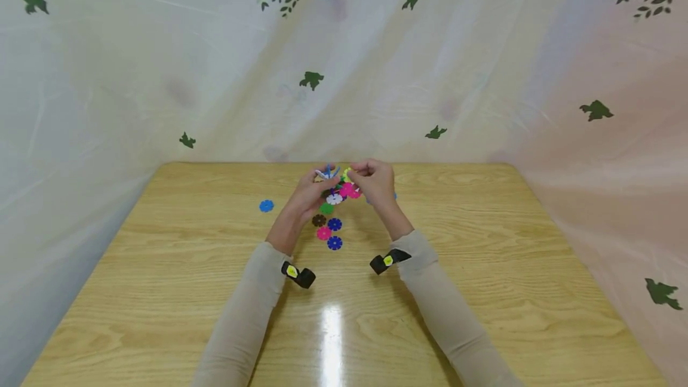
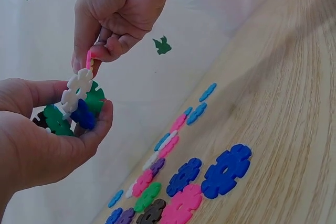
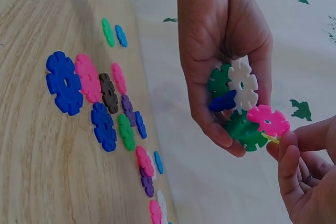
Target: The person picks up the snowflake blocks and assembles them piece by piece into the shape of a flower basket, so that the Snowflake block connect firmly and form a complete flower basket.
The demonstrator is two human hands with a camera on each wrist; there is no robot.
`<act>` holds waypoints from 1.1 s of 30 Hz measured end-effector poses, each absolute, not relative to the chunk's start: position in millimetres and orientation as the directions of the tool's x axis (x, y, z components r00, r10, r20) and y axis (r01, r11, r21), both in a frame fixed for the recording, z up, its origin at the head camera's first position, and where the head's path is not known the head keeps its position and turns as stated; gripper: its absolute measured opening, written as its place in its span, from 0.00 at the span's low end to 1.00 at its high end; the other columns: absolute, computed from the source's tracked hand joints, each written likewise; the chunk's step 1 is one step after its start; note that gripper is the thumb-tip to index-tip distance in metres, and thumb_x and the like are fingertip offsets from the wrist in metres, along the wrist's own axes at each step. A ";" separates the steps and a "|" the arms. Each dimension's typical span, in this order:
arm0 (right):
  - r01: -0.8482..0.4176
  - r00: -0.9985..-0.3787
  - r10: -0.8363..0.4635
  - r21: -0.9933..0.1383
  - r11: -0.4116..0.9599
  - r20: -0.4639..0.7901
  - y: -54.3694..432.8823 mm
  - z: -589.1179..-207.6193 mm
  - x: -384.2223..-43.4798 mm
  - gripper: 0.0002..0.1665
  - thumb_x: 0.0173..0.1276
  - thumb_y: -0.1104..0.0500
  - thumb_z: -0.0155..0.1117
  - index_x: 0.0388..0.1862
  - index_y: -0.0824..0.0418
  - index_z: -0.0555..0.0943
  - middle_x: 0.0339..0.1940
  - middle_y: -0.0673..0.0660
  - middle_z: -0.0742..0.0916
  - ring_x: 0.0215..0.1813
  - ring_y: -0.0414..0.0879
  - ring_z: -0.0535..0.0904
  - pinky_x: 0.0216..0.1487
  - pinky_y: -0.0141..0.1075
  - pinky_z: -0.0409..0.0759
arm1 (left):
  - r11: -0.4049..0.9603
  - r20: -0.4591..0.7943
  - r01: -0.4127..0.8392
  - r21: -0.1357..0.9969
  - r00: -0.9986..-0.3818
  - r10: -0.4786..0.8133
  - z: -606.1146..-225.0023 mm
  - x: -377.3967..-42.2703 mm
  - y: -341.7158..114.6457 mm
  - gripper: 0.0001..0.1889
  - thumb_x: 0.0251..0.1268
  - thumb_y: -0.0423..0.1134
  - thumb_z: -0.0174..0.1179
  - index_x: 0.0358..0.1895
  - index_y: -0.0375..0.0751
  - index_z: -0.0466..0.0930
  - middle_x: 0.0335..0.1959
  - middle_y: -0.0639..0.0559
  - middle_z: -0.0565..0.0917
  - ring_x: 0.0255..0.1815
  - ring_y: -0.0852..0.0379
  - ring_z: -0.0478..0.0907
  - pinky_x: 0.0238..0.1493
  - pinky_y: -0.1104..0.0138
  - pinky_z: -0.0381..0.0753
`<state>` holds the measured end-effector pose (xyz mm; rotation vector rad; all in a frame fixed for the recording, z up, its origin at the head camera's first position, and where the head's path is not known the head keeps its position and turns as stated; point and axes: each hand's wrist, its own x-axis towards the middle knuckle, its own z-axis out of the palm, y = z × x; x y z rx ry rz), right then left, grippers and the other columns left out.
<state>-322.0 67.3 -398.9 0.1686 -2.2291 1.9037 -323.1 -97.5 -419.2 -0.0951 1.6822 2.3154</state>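
My left hand (image 1: 307, 193) holds a cluster of interlocked plastic flower discs in its curled fingers. In the right wrist view the cluster shows green discs (image 3: 244, 132), a white disc (image 3: 242, 85), a dark blue disc (image 3: 224, 102) and a pink disc (image 3: 269, 120) at the edge. My right hand (image 1: 377, 181) pinches a yellow disc (image 1: 346, 175) between thumb and fingers, close against the pink one. Seen from the left wrist, the right hand (image 2: 121, 19) is above the white disc (image 2: 77, 90), and the yellow disc is mostly hidden by fingertips.
Loose flower discs lie on the wooden table (image 1: 177, 267) below the hands, among them dark blue (image 1: 334, 243), pink (image 1: 324, 233) and brown (image 1: 319, 220) ones. A light blue disc (image 1: 266, 206) lies apart on the left. Behind the table hangs a pale curtain (image 1: 365, 58) with leaf and bird prints.
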 end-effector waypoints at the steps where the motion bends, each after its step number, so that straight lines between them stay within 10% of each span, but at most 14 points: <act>1: -0.211 -0.975 0.040 -0.964 0.162 0.220 67.9 -398.2 -322.1 0.07 0.63 0.71 0.70 0.39 0.74 0.86 0.24 0.54 0.86 0.19 0.39 0.80 0.21 0.26 0.80 | -0.279 -0.212 -0.258 0.925 -0.960 0.185 -419.1 -322.7 -97.4 0.25 0.75 0.32 0.58 0.73 0.38 0.67 0.46 0.53 0.77 0.43 0.61 0.77 0.41 0.75 0.81; 10: -0.191 -0.979 0.041 -0.964 0.184 0.202 67.2 -400.1 -323.4 0.07 0.62 0.71 0.71 0.39 0.74 0.87 0.23 0.53 0.85 0.22 0.44 0.82 0.26 0.37 0.86 | -0.279 -0.216 -0.263 0.923 -0.958 0.188 -420.3 -322.4 -97.2 0.26 0.75 0.31 0.57 0.74 0.37 0.65 0.50 0.51 0.75 0.47 0.60 0.76 0.43 0.75 0.80; 16: -0.235 -0.962 0.091 -0.950 0.205 0.257 62.3 -404.1 -322.6 0.06 0.61 0.70 0.72 0.37 0.72 0.87 0.24 0.57 0.87 0.29 0.63 0.84 0.22 0.26 0.78 | -0.303 -0.225 -0.273 0.913 -0.957 0.185 -417.8 -322.6 -96.5 0.26 0.76 0.32 0.56 0.74 0.36 0.64 0.57 0.49 0.73 0.52 0.59 0.74 0.46 0.74 0.80; 23: -0.246 -0.962 0.082 -0.955 0.163 0.262 62.8 -405.2 -323.6 0.07 0.61 0.71 0.72 0.37 0.74 0.87 0.24 0.57 0.87 0.21 0.38 0.79 0.22 0.26 0.78 | -0.283 -0.217 -0.266 0.922 -0.957 0.192 -414.8 -321.7 -96.6 0.27 0.76 0.32 0.56 0.75 0.36 0.63 0.49 0.52 0.74 0.46 0.60 0.74 0.44 0.74 0.79; 33: -0.161 -0.987 -0.012 -0.982 0.104 0.160 73.4 -395.9 -322.7 0.10 0.67 0.68 0.70 0.43 0.75 0.84 0.25 0.48 0.84 0.22 0.36 0.80 0.28 0.28 0.84 | -0.304 -0.226 -0.311 0.901 -0.932 0.284 -411.1 -324.0 -102.9 0.24 0.82 0.39 0.49 0.76 0.40 0.61 0.52 0.51 0.76 0.44 0.62 0.80 0.42 0.74 0.84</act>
